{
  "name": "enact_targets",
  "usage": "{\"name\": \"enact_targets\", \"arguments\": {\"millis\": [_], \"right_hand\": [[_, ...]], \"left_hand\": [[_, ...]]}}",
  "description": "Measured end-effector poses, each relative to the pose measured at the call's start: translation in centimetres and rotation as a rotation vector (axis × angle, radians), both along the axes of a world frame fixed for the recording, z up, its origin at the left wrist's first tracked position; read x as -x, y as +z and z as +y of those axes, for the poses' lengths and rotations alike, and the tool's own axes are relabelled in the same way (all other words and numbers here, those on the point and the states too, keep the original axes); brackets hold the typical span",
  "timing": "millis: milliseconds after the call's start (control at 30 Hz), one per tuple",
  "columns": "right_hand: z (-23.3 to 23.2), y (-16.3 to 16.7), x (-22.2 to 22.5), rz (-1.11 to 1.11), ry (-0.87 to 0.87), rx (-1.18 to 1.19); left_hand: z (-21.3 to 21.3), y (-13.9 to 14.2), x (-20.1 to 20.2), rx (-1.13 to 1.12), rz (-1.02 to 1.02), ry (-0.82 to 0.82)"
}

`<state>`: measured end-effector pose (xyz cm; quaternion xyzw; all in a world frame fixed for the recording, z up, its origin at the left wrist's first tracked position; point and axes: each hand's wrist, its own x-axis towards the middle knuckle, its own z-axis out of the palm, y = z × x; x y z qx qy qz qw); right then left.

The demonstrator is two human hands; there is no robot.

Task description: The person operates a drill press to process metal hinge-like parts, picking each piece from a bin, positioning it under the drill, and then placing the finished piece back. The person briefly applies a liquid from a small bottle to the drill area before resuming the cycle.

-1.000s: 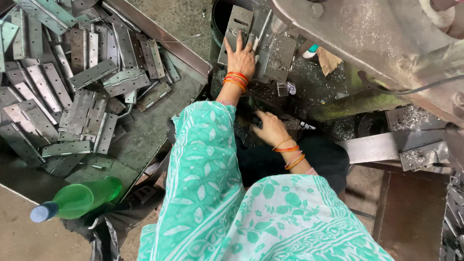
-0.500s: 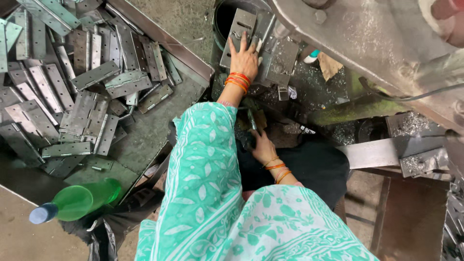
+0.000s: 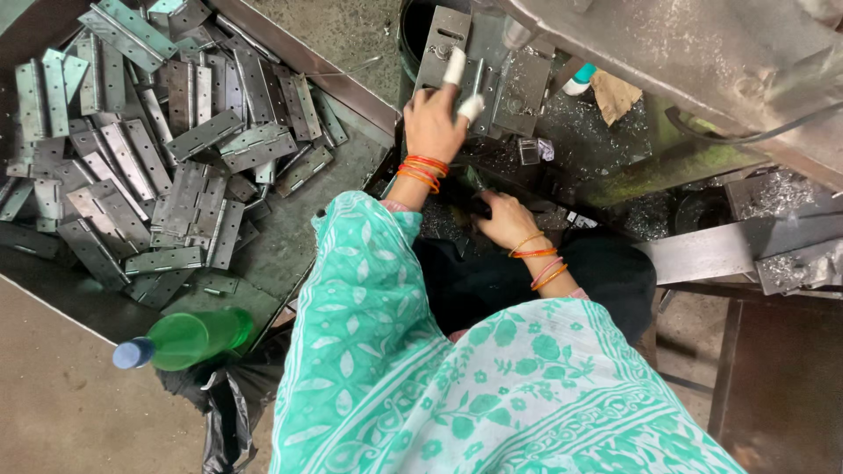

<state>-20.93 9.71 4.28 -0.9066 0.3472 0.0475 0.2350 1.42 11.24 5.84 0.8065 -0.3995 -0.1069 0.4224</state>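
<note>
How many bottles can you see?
1. The green plastic bottle with a blue cap lies on its side at the lower left, beside the tray's pile of metal hinges. More could be hidden under the cloth.

the left hand (image 3: 435, 123) is stretched forward, palm down, fingers (image 3: 453, 67) spread and extended, two of them wrapped in white tape, orange bangles at the wrist. the right hand (image 3: 505, 219) sits closer in, fingers curled downward, bangles on its wrist too.
</note>
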Motion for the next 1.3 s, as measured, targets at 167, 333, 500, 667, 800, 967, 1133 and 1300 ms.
{"name": "enact_targets", "arguments": {"millis": [167,333,500,667,800,967,1133,1300], "right_hand": [[0.1,0.1,-0.1,-0.017,0.011,-0.001],[-0.5,-0.6,-0.2,-0.014,0.059,0.059],[-0.7,-0.8,-0.3,-0.005,0.020,0.064],[-0.8,-1.0,-0.7,-0.008,-0.015,0.025],[-1.8,-1.4,-0.6,-0.217,-0.013,0.007],[-4.7,-1.7,-0.7,-0.597,-0.314,-0.175],[-7.2,-1.3,-1.6,-1.082,-0.626,-0.484],[-8.7,0.3,-0.9,-1.239,-0.607,-0.621]], "left_hand": [[0.8,-0.8,-0.4,0.130,0.416,0.077],[-2.0,-5.8,1.8,-0.201,-0.768,-0.086],[-4.0,-8.6,0.9,-0.150,-0.878,-0.170],[-2.0,-5.4,1.1,-0.048,-0.884,-0.187],[0.7,-0.9,0.6,0.165,-0.763,-0.177],[2.3,0.6,0.1,0.408,-0.269,-0.117],[-0.9,-2.8,0.3,0.555,0.281,-0.042],[-4.1,-4.1,0.6,0.702,0.831,-0.324]]}}
